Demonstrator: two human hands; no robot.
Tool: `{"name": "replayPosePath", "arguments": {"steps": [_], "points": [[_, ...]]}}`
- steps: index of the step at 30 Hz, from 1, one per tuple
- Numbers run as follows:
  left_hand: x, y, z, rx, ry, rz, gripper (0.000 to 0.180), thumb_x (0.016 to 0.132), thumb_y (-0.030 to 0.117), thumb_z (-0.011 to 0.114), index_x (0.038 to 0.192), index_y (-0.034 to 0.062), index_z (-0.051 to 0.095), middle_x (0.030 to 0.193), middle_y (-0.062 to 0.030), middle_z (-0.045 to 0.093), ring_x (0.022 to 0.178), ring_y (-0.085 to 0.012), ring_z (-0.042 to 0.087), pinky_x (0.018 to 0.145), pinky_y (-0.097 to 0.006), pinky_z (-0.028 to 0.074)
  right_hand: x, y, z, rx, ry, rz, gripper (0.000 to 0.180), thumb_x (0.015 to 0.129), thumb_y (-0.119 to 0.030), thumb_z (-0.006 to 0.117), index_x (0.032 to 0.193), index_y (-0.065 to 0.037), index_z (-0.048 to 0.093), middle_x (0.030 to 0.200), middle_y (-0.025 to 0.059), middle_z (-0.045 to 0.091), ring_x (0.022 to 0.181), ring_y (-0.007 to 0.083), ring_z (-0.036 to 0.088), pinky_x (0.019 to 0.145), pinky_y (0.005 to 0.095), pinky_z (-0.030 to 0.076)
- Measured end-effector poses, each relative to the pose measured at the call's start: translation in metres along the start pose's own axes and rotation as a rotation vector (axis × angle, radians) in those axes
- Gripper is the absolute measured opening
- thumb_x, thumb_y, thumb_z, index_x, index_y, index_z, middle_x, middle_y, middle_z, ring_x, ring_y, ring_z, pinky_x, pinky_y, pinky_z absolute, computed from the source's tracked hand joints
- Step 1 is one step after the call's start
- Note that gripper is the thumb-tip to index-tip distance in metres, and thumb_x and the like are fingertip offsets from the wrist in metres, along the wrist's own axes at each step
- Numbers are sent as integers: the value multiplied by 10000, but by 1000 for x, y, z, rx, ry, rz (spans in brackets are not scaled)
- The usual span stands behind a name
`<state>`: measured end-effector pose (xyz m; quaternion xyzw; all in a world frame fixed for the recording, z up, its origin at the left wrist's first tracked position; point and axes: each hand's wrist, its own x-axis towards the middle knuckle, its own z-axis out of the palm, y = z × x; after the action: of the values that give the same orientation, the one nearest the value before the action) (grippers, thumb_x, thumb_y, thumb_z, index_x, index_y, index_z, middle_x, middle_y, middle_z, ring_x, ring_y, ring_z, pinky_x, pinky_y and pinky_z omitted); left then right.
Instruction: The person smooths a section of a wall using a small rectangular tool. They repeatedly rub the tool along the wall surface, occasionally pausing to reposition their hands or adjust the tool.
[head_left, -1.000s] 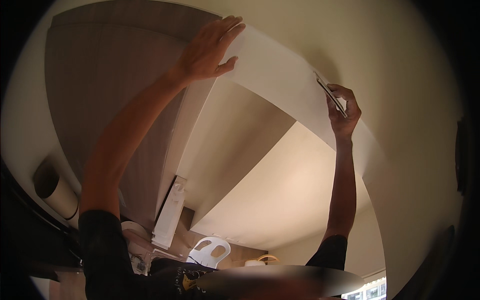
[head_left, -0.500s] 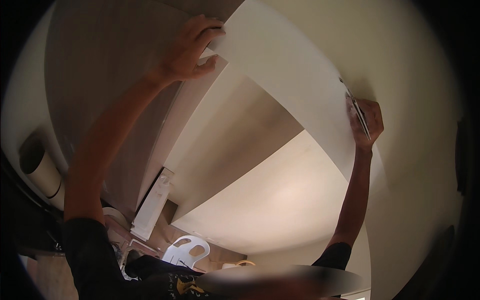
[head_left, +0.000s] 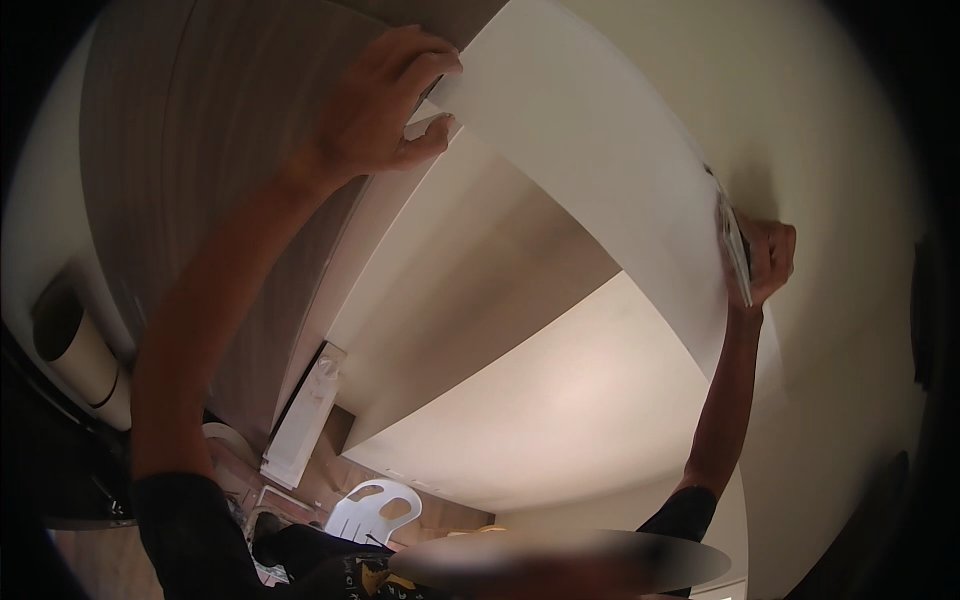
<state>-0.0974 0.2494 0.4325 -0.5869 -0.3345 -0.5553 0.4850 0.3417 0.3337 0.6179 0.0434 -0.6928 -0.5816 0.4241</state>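
My left hand point(head_left: 375, 115) is raised at the upper left, by the edge of a brown wood-grain panel point(head_left: 230, 120) where it meets a white surface. Its fingers are bent and the thumb stands apart from them. A thin dark strip shows in the gap, and I cannot tell what it is. Over on the right, my right hand point(head_left: 772, 262) is closed around a flat trowel point(head_left: 736, 255). The trowel is seen nearly edge-on, close to the white band point(head_left: 600, 150) and the cream wall surface point(head_left: 850, 220). Its blade face is mostly hidden.
A white plastic chair point(head_left: 375, 512) stands far below, near a long white object point(head_left: 302, 420) leaning along the panel's foot. At the lower left is a pale cylinder point(head_left: 85, 350) with a dark opening. A blurred pale brim point(head_left: 560, 555) crosses the lower edge.
My right hand and the trowel have moved a little right and down in the picture. My left hand has shifted slightly right along the panel edge. The view has tilted slightly.
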Motion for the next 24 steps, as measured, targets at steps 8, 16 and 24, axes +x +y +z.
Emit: {"name": "replayPosePath", "arguments": {"steps": [8,16,24], "points": [[-9,-19,2,-22,-25,29,604,768,90,793,1334,70,583,1359,-112,645,1326,-371,555,1182,-522,430,88,-48,59,14,-58,-60,317,783,-210,696,1089,-202,777,993,8,670,893,267,605,712,394,560],[-10,-13,1,-25,-7,24,626,760,67,796,1344,62,570,1362,-108,662,1333,-375,560,1178,-512,440,33,-30,33,-126,-17,-2,276,745,-202,737,1009,-198,819,899,-20,657,875,220,564,785,358,531],[-4,-24,-8,-26,-3,51,619,759,61,817,1326,68,567,1348,-102,675,1283,-357,615,1188,-529,449,23,-16,19,-119,-30,3,334,758,-235,734,1075,-197,831,847,5,583,807,226,535,716,363,518]]}}
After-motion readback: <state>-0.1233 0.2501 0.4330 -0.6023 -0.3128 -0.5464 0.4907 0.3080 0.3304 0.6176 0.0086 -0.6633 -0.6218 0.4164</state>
